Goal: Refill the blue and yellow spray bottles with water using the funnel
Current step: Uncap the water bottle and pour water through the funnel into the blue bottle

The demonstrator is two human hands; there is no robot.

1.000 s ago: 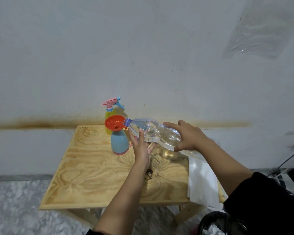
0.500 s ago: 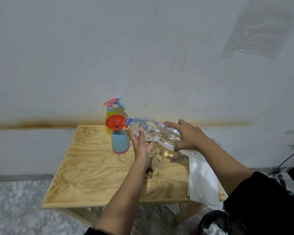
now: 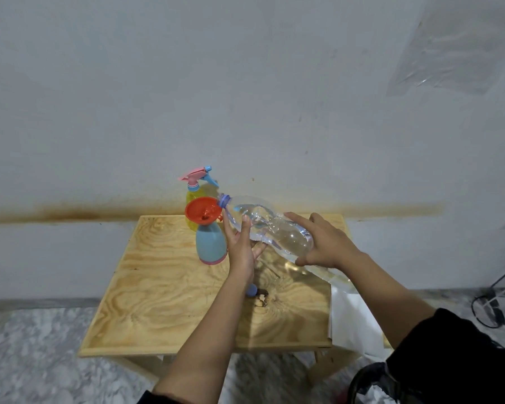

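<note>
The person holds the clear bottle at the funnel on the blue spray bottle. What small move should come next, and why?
Probably lift the base of the clear bottle a little with the right hand, while the left hand steadies its neck. The bottle lies almost level, its mouth at the rim of the funnel on the blue spray bottle, and holds water.

Orange plastic funnel (image 3: pixel 202 214) stands in the blue spray bottle (image 3: pixel 210 243), clear plastic water bottle (image 3: pixel 271 228) tipped to its rim, yellow trigger-topped spray bottle (image 3: pixel 194 196) just behind
</note>
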